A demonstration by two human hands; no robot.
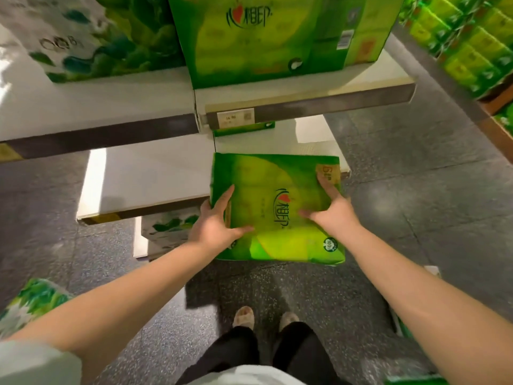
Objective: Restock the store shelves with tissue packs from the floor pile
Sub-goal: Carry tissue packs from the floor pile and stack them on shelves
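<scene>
Shelves run in tiers ahead of us: the upper shelf [305, 102] ends in a grey front edge with a price tag [235, 118], and the lower shelf [144, 173] juts further out beneath it, its front-left corner free and its white top bare on the left. Between those two edges we see open room just above the green tissue pack [277, 207], which we hold flat at the lower shelf's front-right corner, its far end over the shelf and its near end out over the speckled floor [416, 204].

Our left hand [215, 223] grips the pack's left edge, thumb laid across the top and fingers reaching along the side. Our right hand [331, 208] presses on the top right, fingers spread toward the far corner. Whether fingers curl underneath, we cannot tell.

A large green carton [277, 37] on the upper shelf is cut off at the top. Another pack [244, 129] behind the price rail is mostly hidden. Motion blur smears the print.
</scene>
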